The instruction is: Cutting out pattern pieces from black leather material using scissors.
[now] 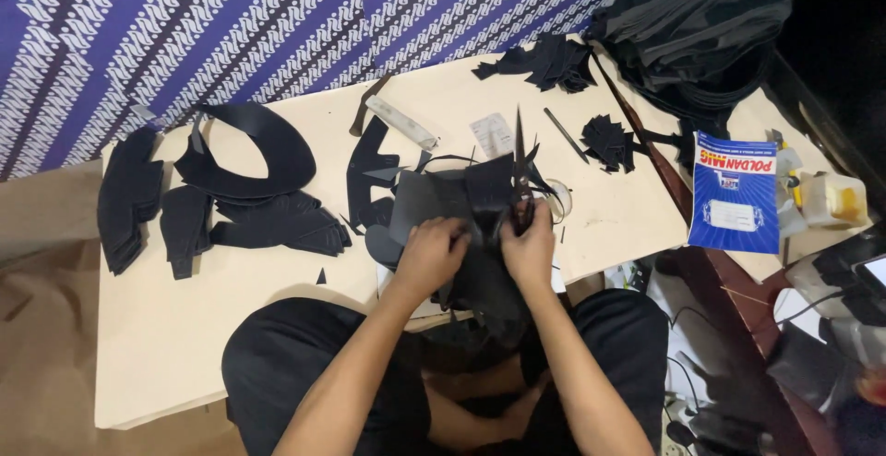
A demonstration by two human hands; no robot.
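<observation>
On pale board [185,345] before patterned cloth [277,13], left hand [429,255] gripping black piece [461,199], right hand [529,251] scissors [520,174].

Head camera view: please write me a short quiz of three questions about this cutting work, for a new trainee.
1. True or false: the right hand holds the scissors with the blades pointing away from the person.
2. What does the left hand grip?
A. the blue packet
B. the black sheet piece
C. the pen
3. Fill in: the stack of black cut pieces lies at the far ____ of the table.

Key:
1. True.
2. B, the black sheet piece.
3. Left.
</observation>
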